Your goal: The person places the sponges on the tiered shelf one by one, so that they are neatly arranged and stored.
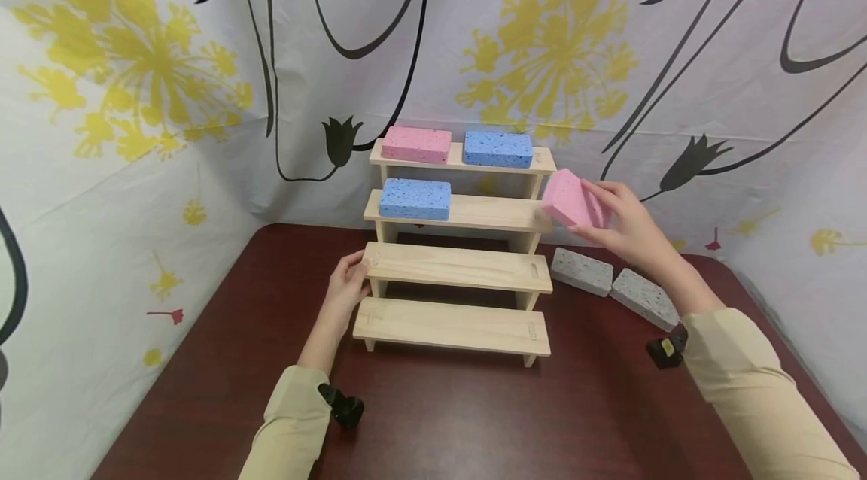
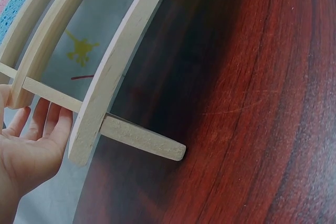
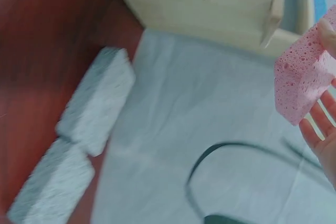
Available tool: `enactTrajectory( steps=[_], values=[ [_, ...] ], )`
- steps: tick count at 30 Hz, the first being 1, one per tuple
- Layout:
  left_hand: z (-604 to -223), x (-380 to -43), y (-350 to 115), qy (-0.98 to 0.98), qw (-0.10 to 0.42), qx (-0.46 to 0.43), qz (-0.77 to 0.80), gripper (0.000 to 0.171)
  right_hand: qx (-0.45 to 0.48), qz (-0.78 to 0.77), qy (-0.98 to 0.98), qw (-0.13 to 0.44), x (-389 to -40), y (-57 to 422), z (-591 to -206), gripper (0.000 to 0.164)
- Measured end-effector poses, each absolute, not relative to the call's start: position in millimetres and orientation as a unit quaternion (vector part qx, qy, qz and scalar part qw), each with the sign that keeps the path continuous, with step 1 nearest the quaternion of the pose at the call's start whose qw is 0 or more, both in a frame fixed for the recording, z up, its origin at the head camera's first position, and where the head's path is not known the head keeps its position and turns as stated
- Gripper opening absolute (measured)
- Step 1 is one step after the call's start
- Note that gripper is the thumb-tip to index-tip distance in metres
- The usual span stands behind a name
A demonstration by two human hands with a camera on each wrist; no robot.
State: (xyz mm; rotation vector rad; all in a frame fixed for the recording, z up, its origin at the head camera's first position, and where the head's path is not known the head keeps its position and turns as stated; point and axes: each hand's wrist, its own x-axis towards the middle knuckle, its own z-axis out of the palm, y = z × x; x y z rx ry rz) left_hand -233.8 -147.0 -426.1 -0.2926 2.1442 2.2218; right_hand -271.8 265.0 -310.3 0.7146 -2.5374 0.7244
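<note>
My right hand (image 1: 625, 224) pinches a pink sponge (image 1: 567, 198) between thumb and fingers, tilted, at the right end of the third step from the bottom. The right wrist view shows the sponge's (image 3: 302, 74) pitted surface close up. With my left hand (image 1: 347, 284) I grip the left end of a wooden four-step rack (image 1: 454, 323), at its second step from the bottom. In the left wrist view the fingers (image 2: 52, 121) reach under that step. A pink sponge (image 1: 416, 145) and a blue sponge (image 1: 497, 149) lie on the top step; another blue sponge (image 1: 415, 199) sits on the left of the third.
Two grey sponges (image 1: 581, 271) (image 1: 643, 298) lie end to end on the dark red table (image 1: 433, 420), right of the rack. A white patterned cloth (image 1: 305, 89) hangs behind the table and at both sides.
</note>
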Motion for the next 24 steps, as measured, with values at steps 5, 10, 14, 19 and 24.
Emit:
enactTrajectory(
  steps=[5, 10, 14, 19, 24],
  values=[
    [-425, -234, -148, 0.691, 0.017, -0.096, 0.716, 0.041, 0.310, 0.215, -0.906, 0.190, -288, 235, -295, 0.069],
    [-428, -233, -146, 0.690, 0.019, -0.094, 0.717, 0.042, 0.348, 0.177, -0.909, 0.147, -302, 208, -286, 0.064],
    [-432, -232, -144, 0.691, 0.022, -0.090, 0.717, 0.043, 0.362, 0.177, -0.908, 0.110, -312, 190, -290, 0.059],
    [-431, -231, -146, 0.691, 0.015, -0.095, 0.716, 0.043, 0.379, 0.165, -0.905, 0.096, -320, 175, -316, 0.054],
    [-428, -232, -146, 0.691, 0.014, -0.092, 0.717, 0.043, 0.384, 0.178, -0.898, 0.117, -321, 174, -325, 0.055]
  ],
)
